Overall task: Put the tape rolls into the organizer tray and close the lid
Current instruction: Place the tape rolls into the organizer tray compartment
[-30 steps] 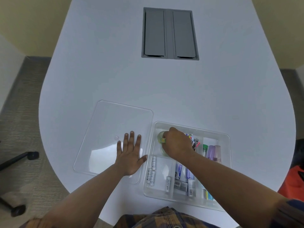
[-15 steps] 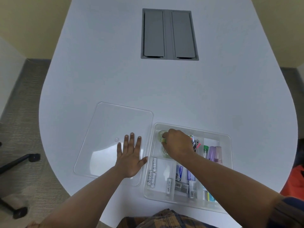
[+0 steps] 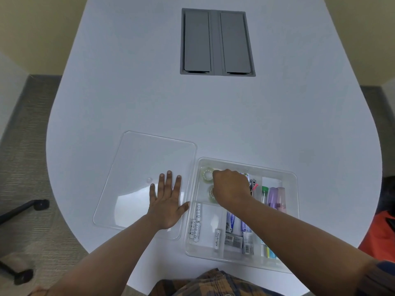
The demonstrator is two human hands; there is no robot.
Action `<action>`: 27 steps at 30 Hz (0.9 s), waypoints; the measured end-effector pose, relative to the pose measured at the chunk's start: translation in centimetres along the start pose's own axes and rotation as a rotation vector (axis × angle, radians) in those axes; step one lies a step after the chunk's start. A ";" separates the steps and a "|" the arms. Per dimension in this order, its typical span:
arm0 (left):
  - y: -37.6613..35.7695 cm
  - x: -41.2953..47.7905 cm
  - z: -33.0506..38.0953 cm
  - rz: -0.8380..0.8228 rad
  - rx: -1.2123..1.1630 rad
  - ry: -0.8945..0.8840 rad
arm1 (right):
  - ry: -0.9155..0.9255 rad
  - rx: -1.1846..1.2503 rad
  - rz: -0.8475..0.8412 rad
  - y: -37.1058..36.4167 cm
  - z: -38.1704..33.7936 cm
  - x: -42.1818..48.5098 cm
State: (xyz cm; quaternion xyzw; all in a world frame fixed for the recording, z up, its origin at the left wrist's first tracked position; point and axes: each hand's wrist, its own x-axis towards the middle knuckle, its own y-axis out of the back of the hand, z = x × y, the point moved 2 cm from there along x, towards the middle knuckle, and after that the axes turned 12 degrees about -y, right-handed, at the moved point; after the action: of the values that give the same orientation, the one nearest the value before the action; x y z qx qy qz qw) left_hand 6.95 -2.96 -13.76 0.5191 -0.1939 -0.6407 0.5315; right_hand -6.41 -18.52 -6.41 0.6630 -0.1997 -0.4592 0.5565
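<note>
Head view. I see a white table with a grey hatch panel set into its far half. On the near edge, the clear organizer tray sits to the right, and its clear lid lies flat on the table just beside the tray's left wall, off the tray.

My left hand rests palm-down on the near right part of the lid, fingers extended and spread, gripping nothing.

My right hand is inside the tray's far-left compartment, fingers curled downward. One tape roll lies flat in the far corner of that compartment, with the hand's fingertips at its right edge; I cannot tell whether the fingers grip it. A second tape roll lies just nearer in the same compartment, partly covered by the hand.

The near-left compartment holds several batteries. The middle compartments hold labelled tubes and packets. The right compartment holds purple and green containers.

A plaid garment shows at the bottom edge.
</note>
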 end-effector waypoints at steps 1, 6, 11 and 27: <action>0.0 0.0 0.0 -0.001 -0.002 -0.002 | -0.008 -0.018 -0.005 0.1 -0.1 0.0; 0.2 -0.1 0.1 -0.007 0.001 0.000 | -0.001 -0.083 -0.029 -0.2 -0.2 -0.2; 0.3 -0.1 0.2 -0.005 0.006 0.002 | -0.042 0.015 0.003 -0.2 0.1 0.2; 0.1 -0.1 0.1 -0.007 0.009 0.000 | -0.097 0.086 -0.013 -0.4 -0.1 -0.2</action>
State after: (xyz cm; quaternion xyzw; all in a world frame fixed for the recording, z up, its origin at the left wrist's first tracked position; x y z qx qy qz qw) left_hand 6.86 -2.95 -13.60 0.5223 -0.1952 -0.6414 0.5269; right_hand -6.48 -18.20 -6.70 0.6646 -0.2415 -0.4852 0.5144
